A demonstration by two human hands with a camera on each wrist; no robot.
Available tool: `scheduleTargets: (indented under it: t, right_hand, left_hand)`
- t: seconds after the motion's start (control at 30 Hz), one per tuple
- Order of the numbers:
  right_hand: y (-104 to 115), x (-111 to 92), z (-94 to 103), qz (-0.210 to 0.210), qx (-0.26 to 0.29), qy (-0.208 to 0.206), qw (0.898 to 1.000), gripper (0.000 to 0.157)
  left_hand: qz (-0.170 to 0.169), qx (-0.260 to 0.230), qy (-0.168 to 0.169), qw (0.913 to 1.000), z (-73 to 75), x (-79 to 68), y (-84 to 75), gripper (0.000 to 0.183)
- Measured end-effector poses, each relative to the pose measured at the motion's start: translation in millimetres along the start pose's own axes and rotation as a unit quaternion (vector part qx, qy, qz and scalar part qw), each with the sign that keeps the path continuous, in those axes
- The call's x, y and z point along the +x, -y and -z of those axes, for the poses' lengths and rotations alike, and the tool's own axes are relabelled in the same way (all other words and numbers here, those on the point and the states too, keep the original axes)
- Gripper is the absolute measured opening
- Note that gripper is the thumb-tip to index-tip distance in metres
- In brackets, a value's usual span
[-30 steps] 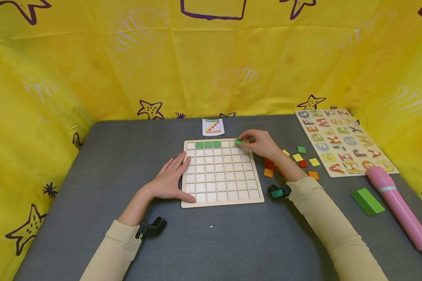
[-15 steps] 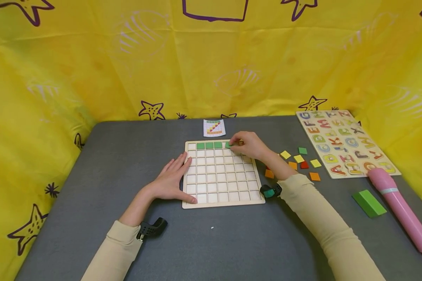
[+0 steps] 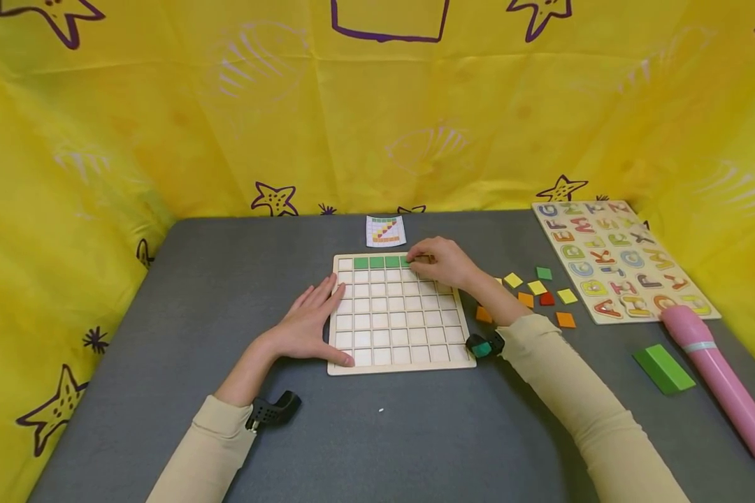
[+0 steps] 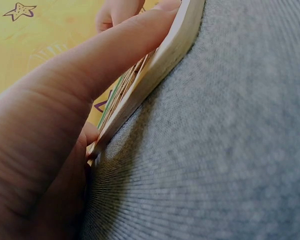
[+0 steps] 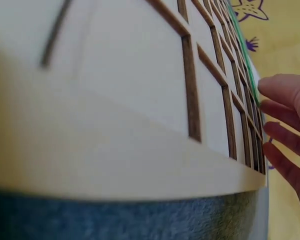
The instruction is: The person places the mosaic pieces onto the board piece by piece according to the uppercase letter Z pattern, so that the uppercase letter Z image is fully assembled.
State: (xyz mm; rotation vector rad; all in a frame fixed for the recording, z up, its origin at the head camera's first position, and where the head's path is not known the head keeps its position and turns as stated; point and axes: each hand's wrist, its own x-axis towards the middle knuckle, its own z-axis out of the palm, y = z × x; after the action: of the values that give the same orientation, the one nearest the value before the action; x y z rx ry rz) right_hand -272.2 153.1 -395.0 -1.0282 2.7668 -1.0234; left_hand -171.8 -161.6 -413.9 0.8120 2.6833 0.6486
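A wooden grid board [image 3: 400,369] lies on the dark table. Near its far edge, a row of green square tiles [image 3: 376,263] starts one cell in from the left. My right hand [image 3: 443,262] is at the right end of that row, its thumb and fingertips pinching another green tile [image 3: 405,261] that lines up with the others and is partly covered by the fingers. In the right wrist view, the fingertips [image 5: 270,86] meet the green strip. My left hand [image 3: 308,318] is spread along the board's left side, with thumb and fingers resting on its edge.
Behind the board lies a small pattern card [image 3: 385,231]. Loose yellow [image 3: 537,287], orange, red and green tiles lie to the right, partly behind my right forearm. Farther right are an alphabet puzzle board [image 3: 610,262], a green block [image 3: 663,369] and a pink tube [image 3: 723,377].
My right hand has moved left along the top row with the green tile, bringing it up against the other green tiles. The left hand keeps its place on the board.
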Motion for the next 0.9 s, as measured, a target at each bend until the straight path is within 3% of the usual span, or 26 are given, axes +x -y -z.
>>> scheduleTargets:
  t: [0.33, 0.9]
  right_hand:
    - [-11, -23, 10.7, -0.039, 0.009, -0.042, 0.998, 0.017]
    - [-31, -69, 39.3, -0.081, 0.011, -0.069, 0.994, 0.018]
  left_hand:
    - [-0.003, 0.001, 0.0, 1.0, -1.7, 1.1, -0.5, 0.132]
    - [0.001, 0.001, -0.004, 1.0, -2.4, 0.3, -0.3, 0.132]
